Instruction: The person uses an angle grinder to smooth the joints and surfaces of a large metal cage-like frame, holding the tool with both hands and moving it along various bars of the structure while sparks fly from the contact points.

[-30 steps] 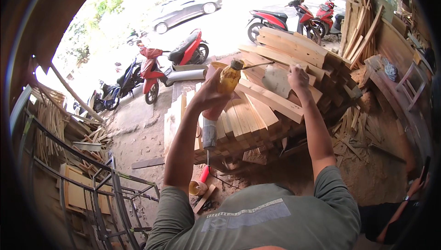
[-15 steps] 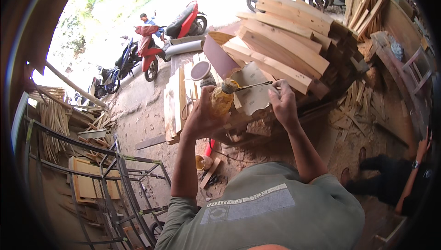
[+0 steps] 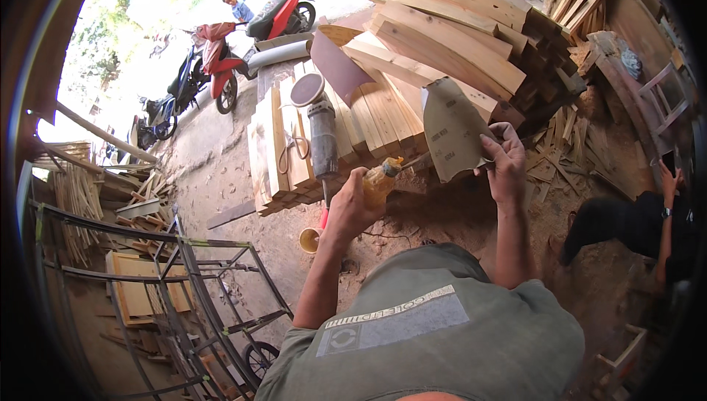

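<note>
My left hand (image 3: pixel 352 208) is closed around a small yellow squeeze bottle (image 3: pixel 380 180), its nozzle pointing right toward a tan sheet of sandpaper (image 3: pixel 451 130). My right hand (image 3: pixel 507 164) pinches that sheet by its lower right edge and holds it upright in front of the wood pile. Just left of the bottle, a grey power sander (image 3: pixel 322 136) with a round disc lies on a low stack of short planks (image 3: pixel 276 143).
A tall pile of wooden planks (image 3: pixel 456 33) rises behind the hands. Motorbikes (image 3: pixel 213 58) stand at the upper left, and a metal frame (image 3: pixel 155 276) at the lower left. Another person (image 3: pixel 648 220) crouches at the right. A small cup (image 3: pixel 309 240) sits on the sawdust ground.
Both hands have come down from the top of the plank pile. My right hand, reaching at the planks before, now holds the sandpaper sheet. The bottle stays in my left hand.
</note>
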`<act>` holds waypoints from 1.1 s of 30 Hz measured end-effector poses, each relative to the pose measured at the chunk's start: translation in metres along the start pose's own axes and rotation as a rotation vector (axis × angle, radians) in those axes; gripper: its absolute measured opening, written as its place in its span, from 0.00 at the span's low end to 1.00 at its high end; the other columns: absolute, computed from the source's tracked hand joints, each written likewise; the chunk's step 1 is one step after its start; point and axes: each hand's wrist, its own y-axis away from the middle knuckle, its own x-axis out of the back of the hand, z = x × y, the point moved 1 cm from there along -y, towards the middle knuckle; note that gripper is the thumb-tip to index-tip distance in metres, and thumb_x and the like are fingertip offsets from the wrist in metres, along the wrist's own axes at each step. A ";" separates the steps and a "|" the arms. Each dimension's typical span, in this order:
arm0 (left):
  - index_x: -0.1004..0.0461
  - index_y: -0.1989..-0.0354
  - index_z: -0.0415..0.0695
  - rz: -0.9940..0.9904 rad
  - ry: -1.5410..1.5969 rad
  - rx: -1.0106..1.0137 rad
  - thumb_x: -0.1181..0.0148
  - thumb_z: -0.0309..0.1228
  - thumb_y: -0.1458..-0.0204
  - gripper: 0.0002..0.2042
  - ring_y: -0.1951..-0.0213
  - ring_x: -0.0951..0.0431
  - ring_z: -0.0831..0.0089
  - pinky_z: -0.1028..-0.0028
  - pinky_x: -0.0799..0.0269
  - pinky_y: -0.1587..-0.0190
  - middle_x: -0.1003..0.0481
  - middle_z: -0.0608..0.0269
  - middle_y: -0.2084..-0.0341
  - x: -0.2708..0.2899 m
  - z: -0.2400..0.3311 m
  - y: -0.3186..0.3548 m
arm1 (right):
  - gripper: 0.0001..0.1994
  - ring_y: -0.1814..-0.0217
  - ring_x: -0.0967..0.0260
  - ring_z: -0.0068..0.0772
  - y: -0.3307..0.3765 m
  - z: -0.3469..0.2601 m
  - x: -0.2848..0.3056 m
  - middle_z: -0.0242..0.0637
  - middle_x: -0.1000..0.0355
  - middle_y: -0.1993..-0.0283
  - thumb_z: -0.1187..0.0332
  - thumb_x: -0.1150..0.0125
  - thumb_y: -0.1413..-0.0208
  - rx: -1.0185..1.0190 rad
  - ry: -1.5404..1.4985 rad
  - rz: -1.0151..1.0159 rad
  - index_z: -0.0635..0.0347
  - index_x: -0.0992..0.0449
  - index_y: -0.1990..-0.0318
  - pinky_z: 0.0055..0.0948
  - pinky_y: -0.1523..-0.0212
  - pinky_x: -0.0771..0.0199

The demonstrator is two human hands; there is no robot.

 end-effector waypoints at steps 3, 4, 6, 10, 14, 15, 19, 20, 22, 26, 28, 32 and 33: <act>0.42 0.42 0.44 -0.061 0.044 -0.036 0.29 0.31 0.54 0.32 0.57 0.21 0.42 0.55 0.25 0.56 0.24 0.40 0.58 -0.017 -0.003 0.009 | 0.05 0.74 0.27 0.21 0.002 -0.010 0.013 0.36 0.23 0.65 0.74 0.43 0.35 0.087 0.049 0.103 0.61 0.33 0.55 0.22 0.80 0.31; 0.42 0.42 0.44 -0.073 0.068 -0.051 0.29 0.31 0.54 0.33 0.57 0.21 0.42 0.55 0.25 0.56 0.24 0.40 0.58 -0.023 -0.004 0.013 | 0.05 0.73 0.27 0.22 0.002 -0.014 0.019 0.37 0.23 0.64 0.75 0.44 0.35 0.137 0.030 0.139 0.61 0.32 0.55 0.22 0.80 0.32; 0.43 0.42 0.43 -0.087 0.113 -0.119 0.27 0.29 0.54 0.33 0.56 0.21 0.42 0.57 0.24 0.56 0.24 0.42 0.59 -0.031 -0.005 0.024 | 0.05 0.71 0.26 0.23 0.004 -0.023 0.032 0.37 0.23 0.63 0.74 0.43 0.35 0.225 0.059 0.237 0.61 0.31 0.54 0.23 0.79 0.31; 0.48 0.41 0.40 0.056 0.435 -0.170 0.27 0.30 0.50 0.36 0.55 0.19 0.47 0.57 0.22 0.54 0.25 0.40 0.57 -0.034 -0.009 0.009 | 0.08 0.67 0.25 0.26 -0.006 -0.032 0.053 0.40 0.24 0.59 0.73 0.43 0.35 0.367 0.048 0.357 0.62 0.33 0.52 0.25 0.76 0.24; 0.48 0.42 0.37 0.336 0.377 -0.269 0.27 0.29 0.49 0.35 0.56 0.21 0.51 0.57 0.22 0.55 0.28 0.41 0.54 0.005 0.015 -0.054 | 0.10 0.66 0.24 0.29 -0.010 -0.036 0.055 0.42 0.25 0.57 0.74 0.44 0.35 0.377 0.070 0.412 0.63 0.34 0.50 0.26 0.74 0.21; 0.48 0.42 0.38 0.440 0.372 -0.368 0.26 0.30 0.50 0.36 0.54 0.21 0.49 0.55 0.23 0.53 0.29 0.40 0.54 0.009 0.013 -0.080 | 0.10 0.65 0.24 0.29 -0.009 -0.038 0.051 0.43 0.25 0.57 0.74 0.44 0.35 0.377 0.071 0.427 0.64 0.34 0.49 0.26 0.73 0.20; 0.46 0.39 0.40 0.485 0.400 -0.258 0.26 0.37 0.49 0.37 0.50 0.24 0.40 0.53 0.26 0.50 0.30 0.39 0.50 0.027 0.034 -0.160 | 0.11 0.64 0.25 0.30 -0.004 -0.044 0.042 0.43 0.26 0.56 0.74 0.44 0.36 0.389 0.079 0.465 0.64 0.33 0.49 0.27 0.73 0.20; 0.46 0.39 0.40 0.463 0.401 -0.206 0.26 0.39 0.49 0.38 0.49 0.25 0.40 0.53 0.27 0.49 0.30 0.38 0.49 0.025 0.031 -0.180 | 0.11 0.64 0.25 0.30 -0.002 -0.046 0.041 0.43 0.26 0.56 0.74 0.44 0.36 0.394 0.074 0.466 0.64 0.33 0.49 0.27 0.73 0.20; 0.46 0.37 0.41 0.438 0.344 -0.172 0.26 0.42 0.50 0.39 0.47 0.28 0.40 0.54 0.29 0.46 0.32 0.38 0.47 0.009 0.021 -0.207 | 0.11 0.64 0.25 0.29 0.001 -0.047 0.043 0.42 0.27 0.56 0.74 0.44 0.36 0.394 0.089 0.461 0.64 0.34 0.49 0.27 0.73 0.20; 0.52 0.30 0.50 0.224 0.037 0.014 0.23 0.49 0.57 0.51 0.35 0.39 0.45 0.42 0.40 0.38 0.41 0.44 0.36 -0.038 -0.007 -0.233 | 0.11 0.63 0.25 0.29 0.013 -0.038 0.058 0.42 0.26 0.55 0.73 0.44 0.36 0.403 0.080 0.485 0.63 0.34 0.49 0.27 0.72 0.21; 0.57 0.25 0.50 0.181 0.045 -0.027 0.25 0.46 0.54 0.53 0.34 0.39 0.42 0.48 0.40 0.34 0.40 0.42 0.37 -0.057 -0.014 -0.225 | 0.10 0.62 0.25 0.29 0.021 -0.038 0.063 0.39 0.25 0.54 0.74 0.44 0.35 0.396 0.091 0.522 0.61 0.33 0.49 0.28 0.71 0.20; 0.64 0.22 0.56 0.155 0.047 -0.041 0.26 0.40 0.54 0.56 0.32 0.40 0.48 0.40 0.42 0.34 0.41 0.49 0.34 -0.064 -0.037 -0.224 | 0.10 0.60 0.25 0.29 0.028 -0.043 0.059 0.39 0.27 0.53 0.73 0.46 0.35 0.342 0.189 0.556 0.61 0.34 0.49 0.26 0.71 0.21; 0.63 0.22 0.54 0.158 0.045 -0.040 0.26 0.38 0.55 0.57 0.32 0.39 0.48 0.43 0.42 0.33 0.41 0.50 0.33 -0.063 -0.034 -0.223 | 0.10 0.58 0.25 0.30 0.024 -0.042 0.062 0.40 0.27 0.51 0.73 0.46 0.35 0.345 0.212 0.580 0.62 0.34 0.48 0.26 0.71 0.21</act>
